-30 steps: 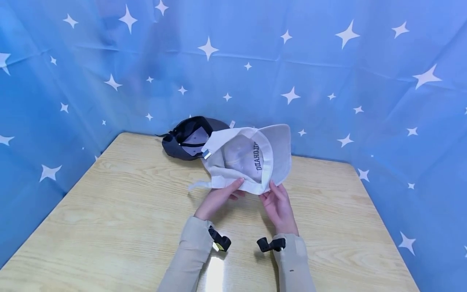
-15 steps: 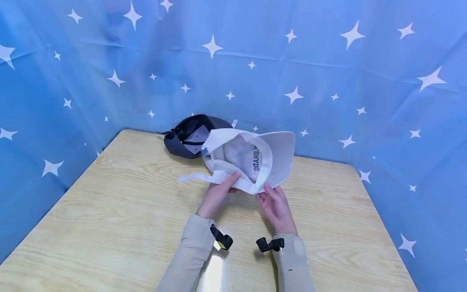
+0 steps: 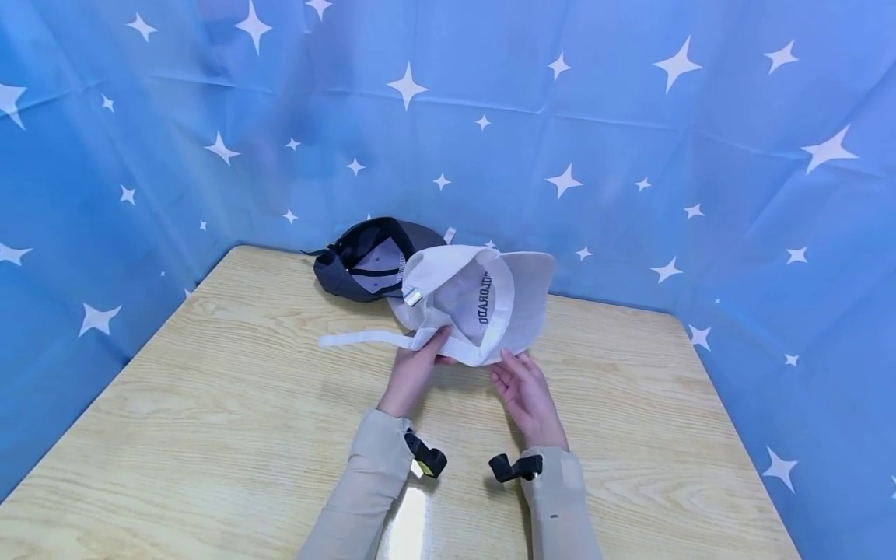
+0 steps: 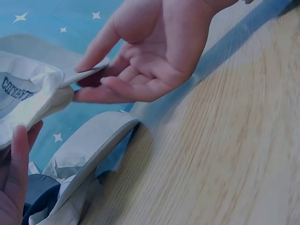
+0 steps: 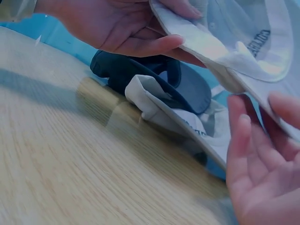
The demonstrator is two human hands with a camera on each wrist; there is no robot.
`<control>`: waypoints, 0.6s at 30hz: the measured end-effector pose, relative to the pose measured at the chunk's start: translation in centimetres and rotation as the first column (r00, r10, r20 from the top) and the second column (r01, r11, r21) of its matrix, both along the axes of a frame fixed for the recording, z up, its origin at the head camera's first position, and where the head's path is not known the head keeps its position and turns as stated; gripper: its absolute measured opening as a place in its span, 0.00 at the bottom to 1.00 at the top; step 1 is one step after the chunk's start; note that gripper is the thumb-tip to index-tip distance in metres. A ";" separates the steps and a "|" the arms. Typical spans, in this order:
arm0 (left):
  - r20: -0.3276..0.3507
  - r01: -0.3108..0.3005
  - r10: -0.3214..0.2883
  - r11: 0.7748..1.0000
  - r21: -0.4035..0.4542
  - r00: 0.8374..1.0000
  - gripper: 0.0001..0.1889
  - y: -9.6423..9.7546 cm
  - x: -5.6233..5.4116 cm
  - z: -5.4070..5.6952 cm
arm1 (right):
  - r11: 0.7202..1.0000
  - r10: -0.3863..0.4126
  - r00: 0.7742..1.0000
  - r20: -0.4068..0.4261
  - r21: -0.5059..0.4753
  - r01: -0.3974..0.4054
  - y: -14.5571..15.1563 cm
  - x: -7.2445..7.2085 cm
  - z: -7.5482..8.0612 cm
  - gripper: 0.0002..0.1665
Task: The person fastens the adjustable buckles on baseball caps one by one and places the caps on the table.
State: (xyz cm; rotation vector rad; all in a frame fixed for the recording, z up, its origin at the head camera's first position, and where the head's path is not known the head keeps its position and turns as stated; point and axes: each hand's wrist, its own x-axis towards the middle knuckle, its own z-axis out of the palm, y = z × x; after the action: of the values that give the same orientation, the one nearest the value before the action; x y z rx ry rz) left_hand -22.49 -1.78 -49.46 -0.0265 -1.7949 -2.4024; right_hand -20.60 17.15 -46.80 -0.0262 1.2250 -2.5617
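Both my hands hold a white baseball cap [image 3: 498, 307] above the table, its inside facing me and its brim [image 3: 528, 299] to the right. Mirrored dark lettering shows through the inside. My left hand [image 3: 411, 377] pinches the near edge of the sweatband, thumb on top. My right hand [image 3: 526, 393] pinches the brim's near edge between thumb and fingers. A loose white strap [image 3: 364, 337] hangs out to the left. Below, a second pale cap [image 4: 96, 136] lies on the table, partly hidden in the head view by the held one.
A dark cap [image 3: 343, 276] lies at the back of the wooden table [image 3: 210, 389], beside the pale cap. Blue star-patterned cloth [image 3: 462, 78] hangs behind and along the sides. A small black camera [image 3: 427, 455] is strapped to each wrist.
The held cap has shifted a little to the left and tilted, and its loose strap now reaches farther left. Both hands keep their hold, the left moving slightly leftward.
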 end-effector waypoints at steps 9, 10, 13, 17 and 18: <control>0.021 -0.033 0.033 0.999 -0.011 0.999 0.22 -0.5 -0.3 -0.1 | 0.998 -0.054 0.996 0.075 0.032 0.051 0.4 -0.2 0.2 0.19; 0.013 -0.031 0.031 0.999 -0.008 0.999 0.23 -0.6 -0.3 -0.1 | 0.998 -0.058 0.995 0.078 0.033 0.055 0.5 -0.2 0.3 0.21; 0.006 -0.034 0.034 0.999 -0.009 0.999 0.23 -0.8 -0.1 0.2 | 0.998 -0.067 0.994 0.087 0.026 0.065 0.8 -0.1 0.3 0.23; 0.019 -0.045 0.045 0.999 -0.009 0.999 0.21 -0.8 1.2 2.3 | 0.996 -0.090 0.990 0.112 0.003 0.090 1.1 0.0 0.5 0.24; 0.024 -0.047 0.047 0.999 -0.008 0.999 0.21 -0.8 1.7 3.1 | 0.995 -0.097 0.989 0.114 0.004 0.097 1.2 -0.1 0.6 0.24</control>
State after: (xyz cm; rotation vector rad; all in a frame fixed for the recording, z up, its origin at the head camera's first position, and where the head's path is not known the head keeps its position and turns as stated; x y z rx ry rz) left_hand -20.80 -2.60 -46.34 0.0439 -1.7938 -2.3736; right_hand -20.67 18.30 -46.24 0.1812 1.2095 -2.6065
